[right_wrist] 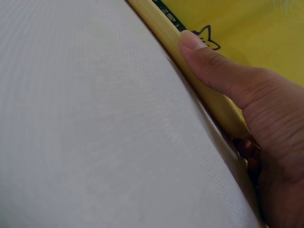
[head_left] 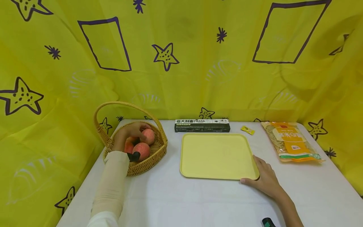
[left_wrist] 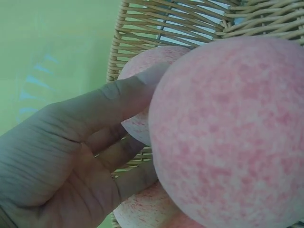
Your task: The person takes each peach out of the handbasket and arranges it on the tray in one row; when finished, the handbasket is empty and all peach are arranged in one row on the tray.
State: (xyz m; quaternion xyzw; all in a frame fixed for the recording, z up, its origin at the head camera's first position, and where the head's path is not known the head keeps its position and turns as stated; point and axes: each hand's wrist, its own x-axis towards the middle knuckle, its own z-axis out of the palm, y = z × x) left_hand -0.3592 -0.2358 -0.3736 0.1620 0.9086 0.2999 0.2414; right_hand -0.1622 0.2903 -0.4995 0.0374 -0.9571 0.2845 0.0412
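In the head view, my left hand (head_left: 131,130) reaches into a wicker basket (head_left: 147,166) with an arched handle. Its thumb and fingers curl round the far peach (head_left: 148,136), pink and speckled. A nearer peach (left_wrist: 228,133) fills much of the left wrist view and hides the fingertips; another peach (left_wrist: 142,209) shows low behind it. On the right, my right hand (head_left: 266,176) grips the near right corner of a pale yellow rectangular tray (head_left: 216,156). The thumb (right_wrist: 209,61) lies along the tray's near side, fingers round its right edge.
A dark pasta box (head_left: 202,125) stands behind the tray. Right of it lie a small yellow packet (head_left: 248,130) and a clear and orange bag of noodles (head_left: 292,142). A yellow patterned curtain (head_left: 187,85) borders the white table (head_left: 198,205). A dark object (head_left: 267,222) shows at the near edge.
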